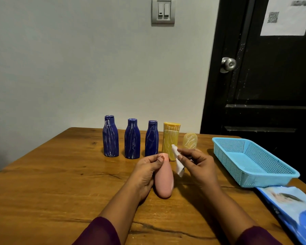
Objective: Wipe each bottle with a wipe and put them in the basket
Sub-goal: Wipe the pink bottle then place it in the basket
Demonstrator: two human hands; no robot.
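My left hand [146, 171] grips a pink bottle [164, 181], held above the wooden table [60, 174] with its cap end pointing away from me. Just to its right, my right hand [198, 165] pinches a small white wipe [177, 160], close to the bottle's side. Behind them stand three blue bottles with white smears [110, 137] [132, 139] [151, 138], a yellow bottle [170, 138] and a small pale yellow bottle [189, 140], all upright in a row. The light blue mesh basket [251, 161] lies at the right with nothing in it.
A blue pack of wipes [293, 207] lies at the table's right front corner, touching the basket's near end. A grey wall rises behind the table, and a black door [272, 76] stands at the right.
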